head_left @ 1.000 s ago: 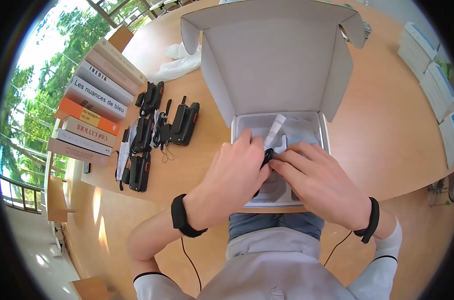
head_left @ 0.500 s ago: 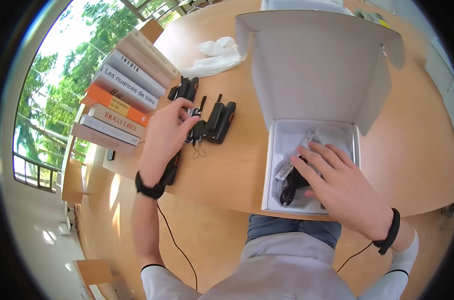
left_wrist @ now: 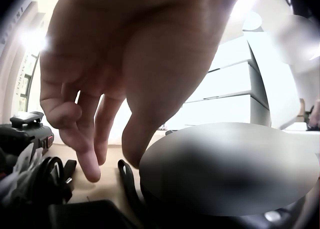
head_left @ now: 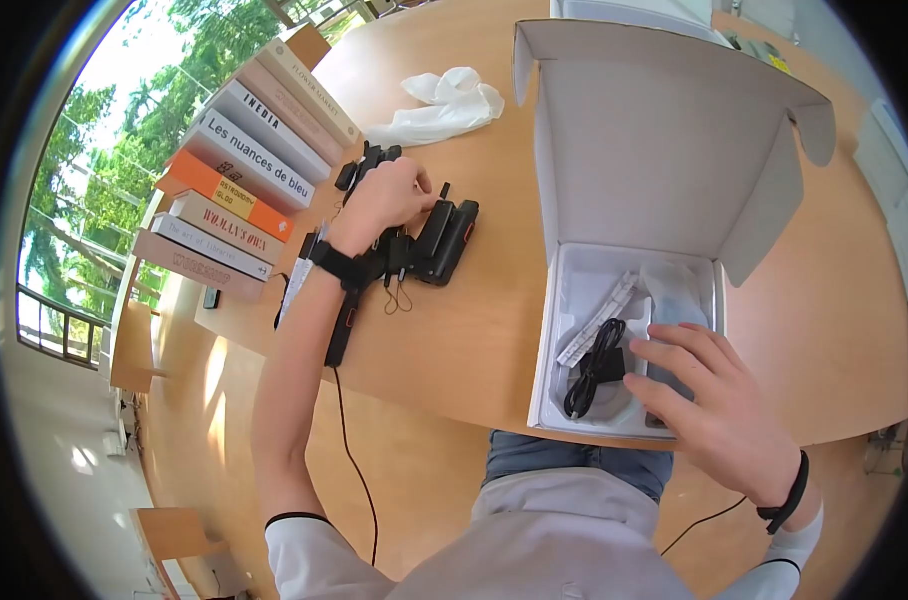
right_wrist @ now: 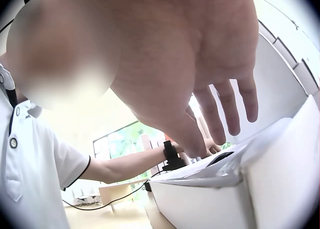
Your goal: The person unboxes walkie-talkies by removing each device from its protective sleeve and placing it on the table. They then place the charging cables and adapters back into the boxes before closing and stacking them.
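My left hand (head_left: 389,195) reaches over a group of black handheld devices, its fingers loosely bent and holding nothing. In the left wrist view the thumb (left_wrist: 137,139) points down close beside a black strap (left_wrist: 128,181). A black device (head_left: 449,245) with an orange-red button lies just right of this hand. My right hand (head_left: 709,400) hovers with spread fingers over the right side of an open white box (head_left: 542,370). Inside, a coiled black cable (head_left: 596,365) with a black adapter lies in the moulded tray, beside a folded printed paper strip (head_left: 604,320) and a clear plastic bag (head_left: 674,290).
The box lid (head_left: 664,150) stands raised behind the tray. A row of books (head_left: 254,160) lines the table's left side. A crumpled white plastic bag (head_left: 444,108) lies at the back. White boxes (head_left: 889,190) stand along the far right edge.
My left hand has left the cable in the box and moved left to the black devices. My right hand has let go and drawn back, fingers spread; the cable now lies in the tray.
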`<state>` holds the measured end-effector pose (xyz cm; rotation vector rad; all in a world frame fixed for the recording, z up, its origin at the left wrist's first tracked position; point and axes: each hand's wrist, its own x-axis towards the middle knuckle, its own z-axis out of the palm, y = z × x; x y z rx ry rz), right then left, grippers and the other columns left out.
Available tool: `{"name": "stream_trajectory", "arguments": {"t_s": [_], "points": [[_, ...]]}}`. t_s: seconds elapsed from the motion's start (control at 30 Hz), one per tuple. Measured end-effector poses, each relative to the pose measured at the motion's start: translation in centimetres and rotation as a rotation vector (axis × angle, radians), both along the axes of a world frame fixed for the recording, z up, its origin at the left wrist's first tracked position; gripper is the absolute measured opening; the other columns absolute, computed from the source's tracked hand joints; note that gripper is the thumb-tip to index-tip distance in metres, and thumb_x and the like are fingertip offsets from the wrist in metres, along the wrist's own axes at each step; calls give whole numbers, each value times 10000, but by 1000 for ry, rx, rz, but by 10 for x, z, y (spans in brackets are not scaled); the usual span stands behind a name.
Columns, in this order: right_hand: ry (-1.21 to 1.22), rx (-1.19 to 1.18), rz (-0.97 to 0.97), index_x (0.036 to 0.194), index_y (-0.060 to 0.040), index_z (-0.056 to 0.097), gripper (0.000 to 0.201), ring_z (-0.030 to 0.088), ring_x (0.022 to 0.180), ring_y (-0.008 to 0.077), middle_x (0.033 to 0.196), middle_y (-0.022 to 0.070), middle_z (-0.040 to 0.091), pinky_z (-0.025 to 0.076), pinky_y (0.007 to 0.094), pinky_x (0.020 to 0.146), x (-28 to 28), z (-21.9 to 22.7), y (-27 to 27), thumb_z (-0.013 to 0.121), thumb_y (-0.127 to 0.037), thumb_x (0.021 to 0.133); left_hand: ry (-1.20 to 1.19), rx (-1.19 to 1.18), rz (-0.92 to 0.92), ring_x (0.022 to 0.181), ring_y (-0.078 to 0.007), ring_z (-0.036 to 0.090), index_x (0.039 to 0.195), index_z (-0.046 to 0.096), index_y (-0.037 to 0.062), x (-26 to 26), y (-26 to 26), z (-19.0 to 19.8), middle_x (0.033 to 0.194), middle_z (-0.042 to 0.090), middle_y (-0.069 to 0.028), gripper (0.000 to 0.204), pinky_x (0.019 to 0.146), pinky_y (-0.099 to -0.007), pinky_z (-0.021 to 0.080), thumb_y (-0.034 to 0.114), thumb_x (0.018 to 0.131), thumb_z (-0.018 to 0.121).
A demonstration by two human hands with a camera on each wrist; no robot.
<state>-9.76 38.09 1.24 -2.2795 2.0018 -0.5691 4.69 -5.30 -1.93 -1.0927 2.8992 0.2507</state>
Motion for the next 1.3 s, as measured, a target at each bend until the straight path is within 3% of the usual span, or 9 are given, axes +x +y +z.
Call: {"name": "stream_trajectory", "arguments": {"t_s": [0.2,0.27,0.33,0.43,0.53,0.7,0.87,1.0,1.3], "points": [[-16,-22,-22,1114,-28,699,327,603,1267,342,1300,142,650,499,481,1079,-3,-1,1,689,-53,788,-23,140,-14,837,-207,743,1032,776,-23,-5,-13,9,870,765,-98,295,782,-328,572,179,819,801],[-20,-61,-42,1092,-34,707,311,626,1232,331,1271,129,666,528,462,1037,-5,1,3,690,-71,783,180,31,-53,810,-180,735,1005,778,-38,8,-25,26,869,771,-112,287,750,-332,572,182,822,802],[-37,-91,-71,1076,-40,713,307,646,1195,320,1245,114,677,551,439,991,-10,4,8,686,-80,773,411,-124,-14,828,-231,762,973,775,-59,23,-8,64,872,786,-170,283,757,-347,588,188,836,785],[-41,-138,-111,1062,-46,718,311,665,1152,305,1209,96,694,576,407,923,-21,4,15,673,-81,757,576,205,2,736,-117,694,1056,751,-22,52,52,127,856,748,-37,221,662,-270,545,159,929,753],[-73,-160,-123,1056,-46,719,304,665,1149,303,1195,96,699,577,406,918,-26,-1,16,673,-78,758,571,413,3,730,-70,664,1079,712,2,67,127,155,882,717,-7,203,638,-223,516,124,930,772],[-73,-119,-92,1049,-34,719,296,663,1144,303,1189,95,697,578,409,913,-21,0,13,671,-74,760,565,627,-133,731,-55,675,1023,713,1,21,209,105,843,727,-15,162,647,-229,530,2,882,794],[-60,-117,-64,1051,-15,710,303,656,1150,297,1190,93,687,574,407,910,-18,-1,22,680,-86,758,521,164,-442,643,-196,688,1019,690,22,-24,214,50,795,700,-84,149,595,-294,509,35,887,757],[-77,-129,-87,1042,-17,712,292,651,1157,293,1186,90,681,569,401,914,-19,-5,29,686,-83,759,503,-100,-490,695,-318,676,996,678,45,-32,233,39,862,699,-116,115,609,-381,515,32,901,740],[-89,-121,-28,1032,-11,708,272,634,1183,282,1151,85,672,546,412,962,-10,-8,28,707,-98,774,340,-314,-712,856,-326,688,1100,661,64,-63,226,49,990,666,-104,313,690,-412,558,3,794,640]]}}
